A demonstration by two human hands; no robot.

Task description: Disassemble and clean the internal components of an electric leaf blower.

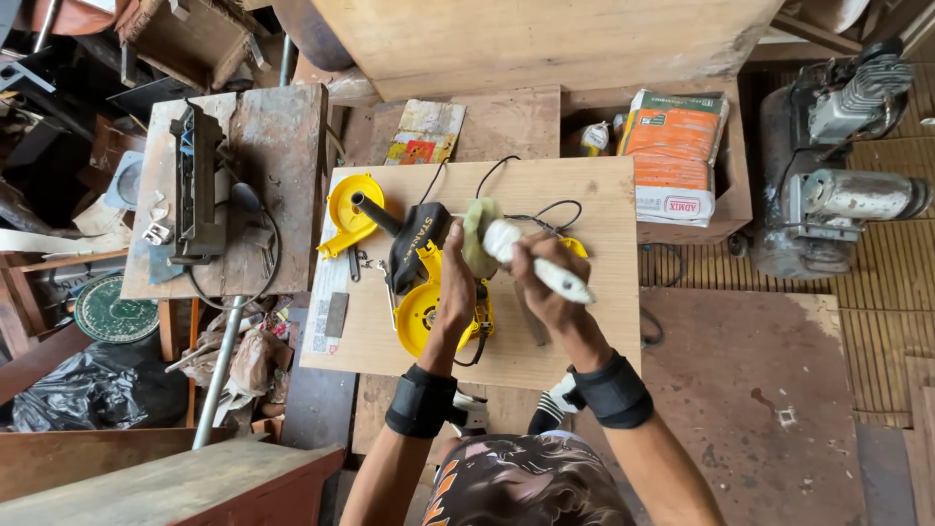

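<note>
While the left hand (pixel 455 282) presses a pale cloth (pixel 476 234) onto the yellow-and-black power tool (pixel 421 278) at frame centre, the right hand (pixel 542 281) grips a white tube (pixel 541 265), with bare desk (pixel 594 195) board open toward its right edge.

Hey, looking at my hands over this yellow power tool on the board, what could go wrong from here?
The right hand holds a white tube and the left hand a pale cloth directly above the yellow and black power tool. Drips might land on it. Its black cord loops loose across the wooden board, so a hand could snag it. The separate yellow cover sits near the board's edge and may get knocked off.
</note>
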